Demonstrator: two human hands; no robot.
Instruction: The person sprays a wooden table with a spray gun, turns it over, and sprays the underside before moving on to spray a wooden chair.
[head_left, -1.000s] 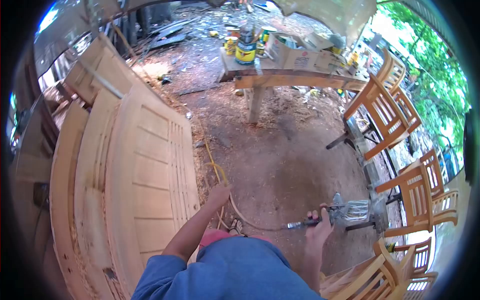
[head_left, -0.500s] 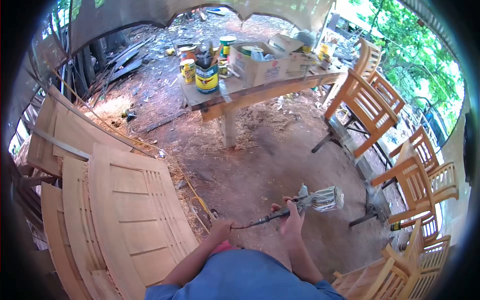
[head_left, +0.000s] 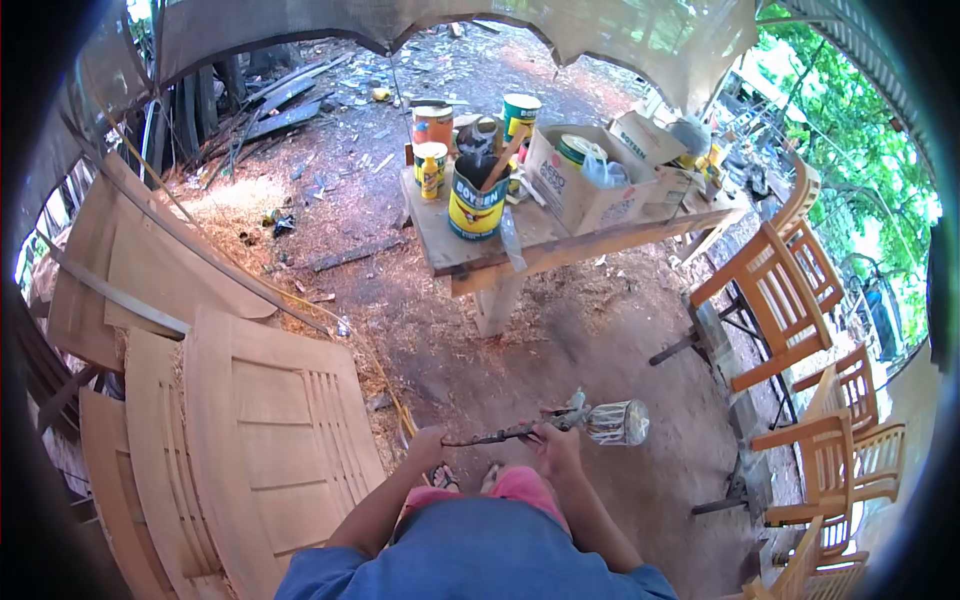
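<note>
- Spray gun: 5 o'clock off view centre, held over the dirt floor, its cup toward 4.
- My right hand: 5 o'clock, fingers wrapped on the gun's handle. Trigger hidden; can't tell if it's pulled.
- My left hand: between 6 and 7, closed on the hose at the gun's tail. Finger detail lost from this angle.
- Cup is streaky and shiny; contents unreadable.
- Yellow hose drops behind my left hand; can't see how it links to the piece I'm gripping.
- Feet half covered by my shorts. Lowest chairs at 4 and front door panel at 8 run off the bottom; black lens rim eats the corners.
- Ground: brown dirt, wood shavings thicker toward 11.
- Table at 1: BOYSEN can near its left end, cardboard box right of that.
- Tarp across the top, greenery at 2.
- Edges: panel edge just beside my left hand, chairs at 3 well apart from the cup.
- Swing room: dirt patch between panels, table and chairs.
</note>
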